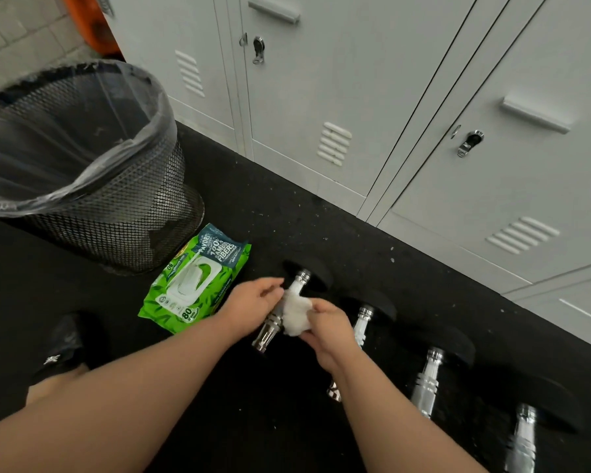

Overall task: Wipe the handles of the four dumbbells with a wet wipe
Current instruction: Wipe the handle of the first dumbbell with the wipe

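wipe (296, 315) sits bunched in my right hand (328, 331), fingers curled round it against the handle (280, 314) of the leftmost dumbbell. my left hand (253, 302) pinches its near edge. three more dumbbells (427, 380) lie to the right, pack (191, 281) to the left by the bin (82, 158).

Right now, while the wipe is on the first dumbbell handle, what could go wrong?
1. The wet wipe is bunched in the right hand, so it may miss parts of the first dumbbell handle.
2. The wipes pack seems to lie with its lid open; the wipes inside may dry out.
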